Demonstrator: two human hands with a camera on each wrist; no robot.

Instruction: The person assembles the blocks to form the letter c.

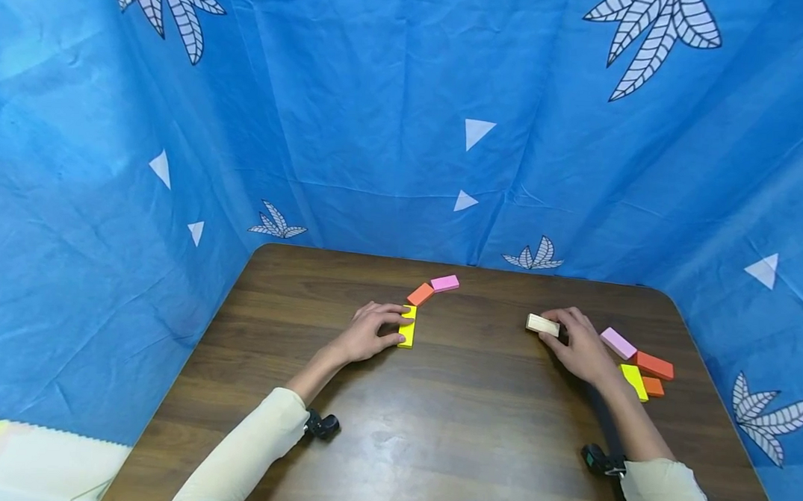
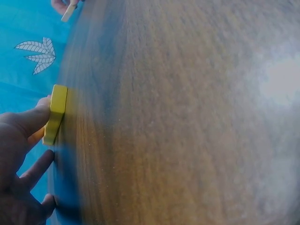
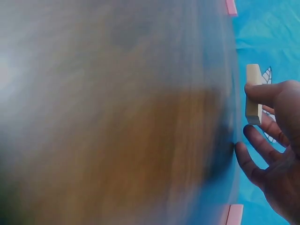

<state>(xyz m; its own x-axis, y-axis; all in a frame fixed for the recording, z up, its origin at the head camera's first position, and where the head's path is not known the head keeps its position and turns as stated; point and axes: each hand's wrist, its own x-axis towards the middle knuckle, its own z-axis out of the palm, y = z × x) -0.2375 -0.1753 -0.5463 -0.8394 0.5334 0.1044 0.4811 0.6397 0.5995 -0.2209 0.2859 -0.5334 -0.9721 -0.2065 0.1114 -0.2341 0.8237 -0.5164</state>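
Head view: a person's two hands rest on a dark wooden table [image 1: 434,431] enclosed by a blue cloth backdrop [image 1: 394,116]. The left hand [image 1: 367,333] pinches a yellow block [image 1: 408,326] between thumb and fingers; the block lies flat on the table near its centre, at the near end of a curved row with an orange block [image 1: 420,293] and a pink block [image 1: 444,283] beyond it. The right hand [image 1: 575,344] holds a pale wooden block [image 1: 542,325] by its right end, well apart from the row. To the right of that hand lies a loose cluster: a second pink block [image 1: 618,342], a long orange block [image 1: 654,365], a second yellow block [image 1: 634,381] and a small orange block [image 1: 653,386].

Left wrist view: shows what the head view does not, the thumb [image 2: 33,117] curled against the yellow block's [image 2: 55,114] long side, with the other fingers behind it. The far hand and its pale block [image 2: 69,11] appear at the upper edge.

Right wrist view: heavily blurred over the table, it shows the pale wooden block [image 3: 253,93] gripped at one end, lower fingers [image 3: 258,145] spread loosely beneath. Whether the block touches the table cannot be told.
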